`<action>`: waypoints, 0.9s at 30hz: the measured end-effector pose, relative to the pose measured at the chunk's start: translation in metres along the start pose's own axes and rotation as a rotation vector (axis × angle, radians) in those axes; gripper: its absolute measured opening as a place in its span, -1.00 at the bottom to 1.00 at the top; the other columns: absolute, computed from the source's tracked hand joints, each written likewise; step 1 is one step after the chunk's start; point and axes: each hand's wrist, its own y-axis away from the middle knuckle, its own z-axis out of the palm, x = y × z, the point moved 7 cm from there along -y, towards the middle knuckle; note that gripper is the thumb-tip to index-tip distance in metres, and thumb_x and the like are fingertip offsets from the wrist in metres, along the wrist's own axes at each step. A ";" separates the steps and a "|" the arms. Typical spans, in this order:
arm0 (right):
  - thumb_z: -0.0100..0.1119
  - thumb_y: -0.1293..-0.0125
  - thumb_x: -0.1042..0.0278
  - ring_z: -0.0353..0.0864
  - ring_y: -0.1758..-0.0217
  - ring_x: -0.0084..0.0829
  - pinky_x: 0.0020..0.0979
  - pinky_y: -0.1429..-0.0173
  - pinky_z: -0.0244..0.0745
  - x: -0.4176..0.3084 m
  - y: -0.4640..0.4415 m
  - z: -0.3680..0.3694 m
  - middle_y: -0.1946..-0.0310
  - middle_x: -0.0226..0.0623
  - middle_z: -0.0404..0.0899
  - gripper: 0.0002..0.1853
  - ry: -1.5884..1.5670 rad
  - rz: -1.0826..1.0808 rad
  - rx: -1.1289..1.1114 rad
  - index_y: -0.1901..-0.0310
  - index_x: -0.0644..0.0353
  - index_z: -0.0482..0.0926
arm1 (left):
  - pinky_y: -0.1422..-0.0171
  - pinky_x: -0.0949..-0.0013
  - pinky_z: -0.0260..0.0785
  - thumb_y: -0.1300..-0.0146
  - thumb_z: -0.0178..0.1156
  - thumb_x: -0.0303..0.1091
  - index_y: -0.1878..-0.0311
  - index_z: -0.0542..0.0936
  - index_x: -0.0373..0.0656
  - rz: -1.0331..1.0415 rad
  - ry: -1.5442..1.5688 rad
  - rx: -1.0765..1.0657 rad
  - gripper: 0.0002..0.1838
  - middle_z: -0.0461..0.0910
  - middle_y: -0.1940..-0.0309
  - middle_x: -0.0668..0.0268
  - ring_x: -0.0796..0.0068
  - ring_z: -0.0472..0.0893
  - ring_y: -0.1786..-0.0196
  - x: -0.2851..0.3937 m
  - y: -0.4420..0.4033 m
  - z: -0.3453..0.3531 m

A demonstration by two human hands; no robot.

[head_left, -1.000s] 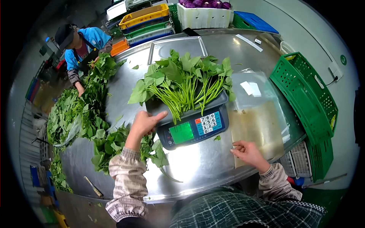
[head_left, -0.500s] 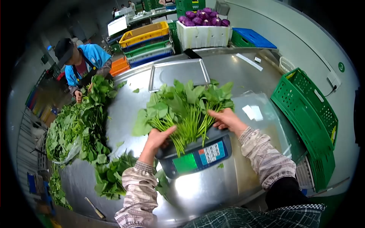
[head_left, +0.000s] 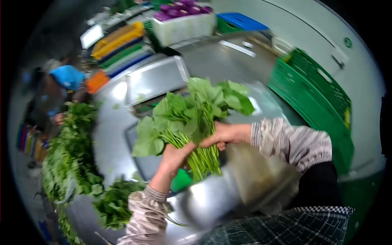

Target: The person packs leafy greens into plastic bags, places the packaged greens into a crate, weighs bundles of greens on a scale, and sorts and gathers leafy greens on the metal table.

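A bunch of leafy greens (head_left: 185, 110) with long thin green stems is gathered between my hands, leaves pointing away from me. My left hand (head_left: 174, 158) is closed round its left side, the thumb across the stems. From the right, my right hand (head_left: 222, 134) wraps the same stems, and the two thumbs nearly meet. Beneath the bunch is a digital scale (head_left: 181, 181), mostly hidden, its green display showing. Whether the stems still touch the scale I cannot tell.
A metal tray (head_left: 157, 77) lies beyond the greens. More greens (head_left: 69, 151) are heaped at left, with a smaller pile (head_left: 116, 202) nearer me. Green crates (head_left: 314, 98) stand at right. A white box (head_left: 183, 30) holds purple cabbages. A blurred co-worker in a blue sleeve (head_left: 67, 77) is at far left.
My hands have come together from either side and closed on the greens, squeezing the spread stems into a tighter bunch. The view has shifted and blurred.
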 end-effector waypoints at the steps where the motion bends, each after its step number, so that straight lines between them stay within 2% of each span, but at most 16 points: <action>1: 0.41 -0.11 0.18 0.35 0.65 -0.62 -0.53 0.64 0.20 0.006 0.032 -0.014 0.51 -0.44 0.50 -0.51 0.056 0.058 0.020 -0.03 0.17 0.49 | 0.66 0.54 0.21 -0.12 0.38 -0.17 0.11 0.62 -0.28 0.013 -0.005 -0.090 -0.61 0.65 0.43 0.36 0.65 0.52 0.57 0.007 0.004 0.034; 3: 0.42 -0.07 0.15 0.47 0.57 -0.54 -0.51 0.55 0.38 0.028 0.076 -0.054 0.40 -0.34 0.56 -0.38 0.356 0.206 0.140 -0.13 0.24 0.44 | 0.68 0.58 0.17 -0.17 0.32 -0.21 0.16 0.59 -0.25 0.183 -0.042 -0.185 -0.69 0.61 0.48 0.37 0.65 0.48 0.63 0.021 0.008 0.089; 4: 0.33 -0.17 0.20 0.57 0.34 -0.43 -0.43 0.25 0.54 0.020 0.100 -0.063 0.16 -0.23 0.56 -0.37 0.519 0.102 0.167 -0.25 0.19 0.35 | 0.48 0.50 0.30 -0.20 0.29 -0.23 0.12 0.58 -0.27 0.333 -0.117 -0.220 -0.69 0.62 0.37 0.32 0.56 0.54 0.46 0.019 -0.001 0.109; 6: 0.28 -0.17 0.22 0.53 0.32 -0.42 -0.43 0.24 0.49 0.025 0.135 -0.098 0.10 -0.21 0.54 -0.37 0.834 0.026 0.226 -0.27 0.20 0.34 | 0.07 0.36 0.49 -0.28 0.22 -0.29 0.02 0.56 -0.30 0.704 -0.177 -0.298 -0.69 0.62 0.14 0.22 0.39 0.60 0.12 0.021 -0.006 0.146; 7: 0.25 -0.17 0.23 0.51 0.31 -0.42 -0.44 0.24 0.46 0.032 0.149 -0.114 0.08 -0.21 0.53 -0.37 0.994 -0.016 0.240 -0.27 0.20 0.33 | -0.17 0.30 0.35 -0.38 0.02 -0.21 -0.19 0.38 -0.24 0.583 -0.377 -0.311 -0.59 0.45 -0.09 0.18 0.35 0.47 -0.09 0.025 0.000 0.156; 9: 0.21 -0.17 0.25 0.47 0.29 -0.42 -0.44 0.24 0.41 0.058 0.160 -0.133 0.02 -0.19 0.50 -0.36 1.341 -0.162 0.228 -0.29 0.21 0.32 | -0.41 0.21 0.19 -0.45 -0.14 -0.14 -0.38 0.23 -0.17 0.417 -0.439 -0.380 -0.48 0.29 -0.31 0.15 0.27 0.32 -0.31 0.013 -0.005 0.170; 12: 0.13 -0.17 0.28 0.40 0.27 -0.42 -0.45 0.23 0.34 0.126 0.152 -0.139 -0.06 -0.18 0.47 -0.36 1.870 -0.464 0.225 -0.32 0.22 0.30 | -0.43 0.08 0.10 -0.34 -0.04 -0.16 -0.32 0.33 -0.14 0.315 -0.036 -0.540 -0.48 0.32 -0.29 0.16 0.15 0.27 -0.35 -0.096 -0.065 0.192; 14: 0.08 -0.16 0.30 0.36 0.25 -0.41 -0.45 0.22 0.29 0.173 0.146 -0.131 -0.11 -0.16 0.44 -0.35 2.055 -0.625 0.271 -0.34 0.23 0.29 | -0.42 0.03 0.08 -0.27 0.01 -0.17 -0.26 0.41 -0.13 0.563 -0.549 -0.512 -0.49 0.33 -0.28 0.16 0.09 0.25 -0.36 -0.132 -0.061 0.201; 16: 0.04 -0.16 0.32 0.32 0.23 -0.41 -0.46 0.22 0.24 0.194 0.151 -0.130 -0.16 -0.15 0.42 -0.34 1.983 -0.670 0.301 -0.35 0.24 0.27 | -0.39 0.01 0.10 -0.18 0.04 -0.18 -0.18 0.49 -0.13 1.076 -1.857 -0.246 -0.51 0.34 -0.27 0.15 0.06 0.26 -0.36 -0.151 -0.041 0.219; 17: 0.04 -0.14 0.35 0.33 0.25 -0.42 -0.47 0.24 0.23 0.200 0.155 -0.141 -0.19 -0.12 0.40 -0.34 1.742 -0.609 0.298 -0.34 0.28 0.29 | -0.36 0.03 0.11 -0.14 0.04 -0.20 -0.09 0.54 -0.12 0.939 -2.137 -0.469 -0.56 0.34 -0.26 0.12 0.10 0.27 -0.36 -0.176 -0.042 0.219; 18: 0.05 -0.11 0.37 0.33 0.26 -0.42 -0.48 0.26 0.23 0.199 0.161 -0.147 -0.23 -0.10 0.39 -0.34 1.502 -0.544 0.287 -0.32 0.31 0.30 | -0.36 0.03 0.12 -0.14 0.04 -0.21 -0.10 0.53 -0.11 0.913 -1.991 -0.343 -0.55 0.33 -0.27 0.13 0.11 0.27 -0.35 -0.156 -0.036 0.219; 21: 0.07 -0.10 0.42 0.41 0.21 -0.37 -0.44 0.20 0.32 0.158 0.185 -0.149 -0.21 -0.07 0.40 -0.38 1.839 -0.649 0.397 -0.27 0.33 0.33 | -0.37 0.04 0.11 -0.13 0.05 -0.20 -0.15 0.51 -0.06 0.878 -1.661 0.073 -0.52 0.31 -0.32 0.14 0.18 0.33 -0.31 -0.106 -0.016 0.205; 24: 0.09 -0.11 0.41 0.47 0.08 -0.30 -0.33 0.07 0.41 0.143 0.191 -0.171 -0.13 -0.06 0.45 -0.44 1.703 -0.702 0.353 -0.20 0.35 0.39 | -0.18 0.06 0.35 -0.04 0.19 -0.36 -0.03 0.59 -0.09 0.996 -1.485 0.440 -0.60 0.45 -0.20 0.11 0.11 0.50 -0.12 -0.089 -0.008 0.178; 25: 0.11 -0.18 0.36 0.49 0.01 -0.22 -0.27 -0.05 0.43 0.136 0.190 -0.182 -0.05 -0.09 0.49 -0.55 1.487 -0.574 0.398 -0.11 0.32 0.47 | -0.05 0.12 0.44 -0.03 0.24 -0.49 0.02 0.60 -0.14 0.996 -1.354 0.490 -0.64 0.54 -0.09 0.11 0.10 0.56 -0.01 -0.069 -0.010 0.174; 26: 0.13 -0.19 0.36 0.52 0.04 -0.22 -0.26 -0.02 0.44 0.130 0.182 -0.187 0.02 -0.10 0.51 -0.58 1.267 -0.479 0.386 -0.09 0.32 0.48 | -0.05 0.14 0.45 -0.07 0.25 -0.51 0.02 0.58 -0.22 0.894 -1.117 0.464 -0.66 0.56 -0.04 0.06 0.08 0.58 0.01 -0.052 -0.014 0.171; 27: 0.15 -0.21 0.36 0.54 0.08 -0.21 -0.26 0.01 0.46 0.123 0.171 -0.189 0.08 -0.12 0.53 -0.62 1.047 -0.384 0.368 -0.06 0.31 0.50 | -0.11 0.14 0.42 -0.14 0.24 -0.42 -0.04 0.55 -0.25 0.826 -0.955 0.368 -0.63 0.54 -0.05 0.03 0.06 0.56 -0.03 -0.042 -0.025 0.175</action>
